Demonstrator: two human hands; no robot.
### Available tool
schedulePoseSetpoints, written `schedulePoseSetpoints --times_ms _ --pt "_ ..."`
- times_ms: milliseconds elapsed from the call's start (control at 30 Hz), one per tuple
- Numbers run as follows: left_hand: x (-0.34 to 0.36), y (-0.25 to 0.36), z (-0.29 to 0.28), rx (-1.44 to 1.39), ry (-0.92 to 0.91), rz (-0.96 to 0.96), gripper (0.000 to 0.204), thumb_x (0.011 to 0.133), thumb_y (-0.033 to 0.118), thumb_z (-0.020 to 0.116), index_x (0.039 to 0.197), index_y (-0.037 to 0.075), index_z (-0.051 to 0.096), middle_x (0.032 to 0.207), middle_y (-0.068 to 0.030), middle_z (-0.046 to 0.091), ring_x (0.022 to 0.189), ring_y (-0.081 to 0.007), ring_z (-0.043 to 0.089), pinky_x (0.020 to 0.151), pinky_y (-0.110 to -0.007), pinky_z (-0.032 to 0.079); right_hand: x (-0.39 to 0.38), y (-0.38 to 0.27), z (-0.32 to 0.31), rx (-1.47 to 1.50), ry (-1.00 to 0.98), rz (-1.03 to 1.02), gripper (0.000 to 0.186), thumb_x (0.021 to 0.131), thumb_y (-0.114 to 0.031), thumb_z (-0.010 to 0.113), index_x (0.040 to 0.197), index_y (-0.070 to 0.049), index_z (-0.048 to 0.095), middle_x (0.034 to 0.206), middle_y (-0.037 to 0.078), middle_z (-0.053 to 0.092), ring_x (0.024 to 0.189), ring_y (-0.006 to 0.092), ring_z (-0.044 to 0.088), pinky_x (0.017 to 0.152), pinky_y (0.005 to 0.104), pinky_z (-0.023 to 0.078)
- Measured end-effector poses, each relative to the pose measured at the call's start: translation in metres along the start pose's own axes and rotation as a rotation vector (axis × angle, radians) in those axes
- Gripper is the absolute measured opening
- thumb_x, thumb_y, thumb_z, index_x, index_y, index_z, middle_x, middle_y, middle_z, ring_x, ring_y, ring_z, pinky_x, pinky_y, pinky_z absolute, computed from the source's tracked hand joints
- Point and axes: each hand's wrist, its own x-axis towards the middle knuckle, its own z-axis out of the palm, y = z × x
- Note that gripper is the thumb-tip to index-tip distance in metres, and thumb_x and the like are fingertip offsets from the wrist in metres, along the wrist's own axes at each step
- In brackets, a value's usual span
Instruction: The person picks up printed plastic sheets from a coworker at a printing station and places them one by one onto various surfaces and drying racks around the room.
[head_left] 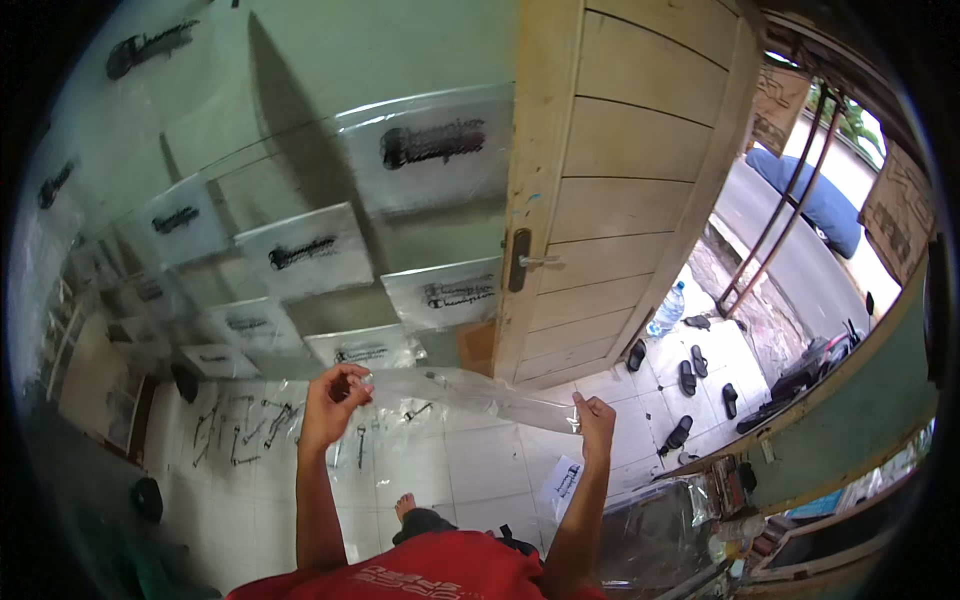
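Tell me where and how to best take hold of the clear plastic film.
I'd pinch both ends, thumb against fingers, one hand from each side: the clear plastic film looks thin and limp, and spans sideways between the left hand and the right hand.

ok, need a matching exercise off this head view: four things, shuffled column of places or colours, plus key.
Things:
1. clear plastic sheet
2. door
3. water bottle
4. shirt

Place or colour:
A. red
B. near black sandals
C. between the left hand and right hand
D. cream, with a dark handle plate

Pairs: 1-C, 2-D, 3-B, 4-A
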Motion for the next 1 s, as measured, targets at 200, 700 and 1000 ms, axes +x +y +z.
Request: schedulePoseSetpoints --times_ms 200,700,1000 --pt "0.008 -0.021 -0.046 0.092 0.226 0.069 0.033 0.084 -0.005 0.067 0.114 0.002 0.058 0.089 -0.0026 0.064 0.082 -0.0089 0.061 0.079 -0.025 0.052 -0.015 -0.066 -0.033 0.037 -0.333 -0.307 0.02 0.064 -0.002 0.075 0.078 0.002 0.062 0.069 0.006 0.061 0.06 0.014 0.057 0.054 0.0257 0.048" --pt "0.104 -0.079 -0.038 -0.215 0.531 0.031 0.034 0.078 -0.01 0.07 0.091 0.007 0.044 0.087 0.0019 0.046 0.084 -0.0099 0.061 0.079 -0.024 0.051 0.083 -0.046 0.088 -0.234 0.155 -0.443 0.013 0.084 -0.013 0.073 0.091 -0.003 0.073 0.078 0.008 0.07 0.073 0.0146 0.065 0.069 0.0291 0.051" --pt "0.193 -0.149 -0.097 -0.256 0.548 -0.208 0.026 0.08 -0.002 0.071 0.095 0.007 0.052 0.087 -0.0055 0.063 0.08 -0.0129 0.062 0.07 -0.027 0.05 0.17 -0.084 0.216 -0.22 0.052 -0.308 0.018 0.09 -0.016 0.068 0.099 -0.001 0.07 0.076 0.007 0.067 0.07 0.0098 0.061 0.064 0.0244 0.047"
